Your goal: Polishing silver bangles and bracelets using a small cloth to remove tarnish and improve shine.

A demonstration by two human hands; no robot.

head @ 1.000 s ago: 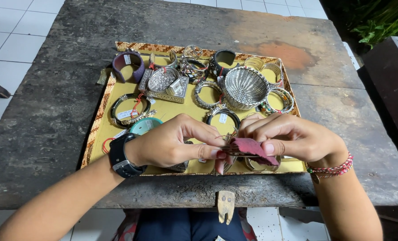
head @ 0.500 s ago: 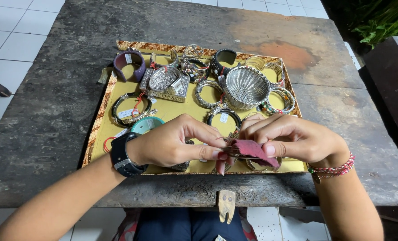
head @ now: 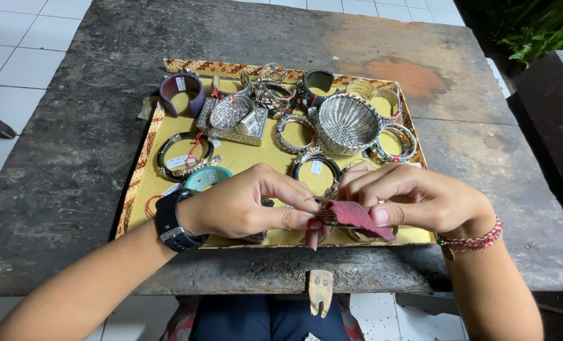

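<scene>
Pinching a small dark red cloth between thumb and fingertips, the right hand sits over the near edge of the yellow tray, its fingers curled tight so that the thumb presses the cloth from above. The left hand meets it from the other side, fingers closed as well, its thumb and forefinger gripping the cloth's left end just where the two sets of fingertips come together. Something small and metallic shows under the cloth below the fingertips, but it is too hidden to tell what it is. A black wristwatch sits on the left wrist and a braided red and white bracelet on the right.

Just behind the left knuckles lies a turquoise bangle, partly covered by the hand. A little beyond the fingers, between the two hands, a dark bangle with a white tag rests flat. Farther left of the fingers lies a black and silver bangle with a red thread. Beyond that stand a silver ornate box and, off to the right, a silver woven basket. At the far left corner sits a purple cuff, and a black cuff stands along the far edge. All of it rests on a dark weathered wooden table.
</scene>
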